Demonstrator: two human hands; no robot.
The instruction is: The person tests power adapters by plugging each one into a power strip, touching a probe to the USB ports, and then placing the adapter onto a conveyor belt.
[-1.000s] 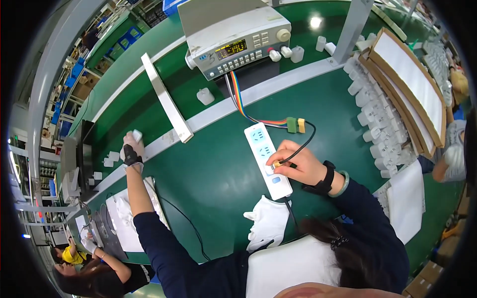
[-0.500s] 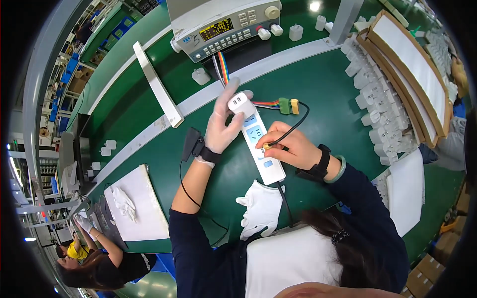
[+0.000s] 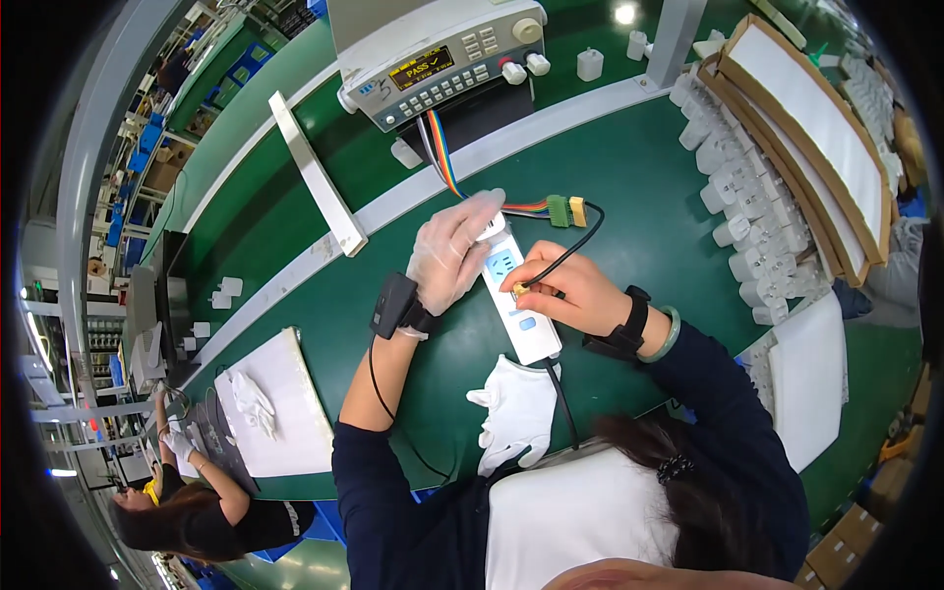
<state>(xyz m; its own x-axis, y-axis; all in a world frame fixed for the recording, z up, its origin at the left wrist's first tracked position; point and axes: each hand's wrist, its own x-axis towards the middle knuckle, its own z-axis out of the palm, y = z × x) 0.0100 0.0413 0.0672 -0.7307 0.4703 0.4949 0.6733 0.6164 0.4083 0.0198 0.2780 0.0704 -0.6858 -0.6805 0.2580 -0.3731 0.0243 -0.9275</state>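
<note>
A white power strip point(image 3: 531, 336) with blue sockets lies lengthwise on the green bench. At its far end sits a white USB charger point(image 3: 489, 226), mostly covered by my left hand point(image 3: 454, 251). That hand wears a thin translucent glove, its fingers closed over the charger. My bare right hand point(image 3: 575, 287) pinches a small yellow-tipped plug point(image 3: 520, 289) over the middle of the strip. From the plug a black cable point(image 3: 580, 246) loops up to a green and yellow connector block point(image 3: 567, 210), joined to rainbow ribbon wires point(image 3: 444, 162).
A bench meter point(image 3: 442, 69) with a lit display stands at the back. Rows of white chargers point(image 3: 733, 197) and cardboard trays point(image 3: 801, 128) line the right side. A white glove point(image 3: 519, 413) lies near me. At left is a white board point(image 3: 285, 413); a co-worker point(image 3: 211, 501) sits beyond.
My left hand has turned and lowered over the charger, which was tilted up with its ports showing before. The meter's display has changed. My right hand stays nearly in place with the plug.
</note>
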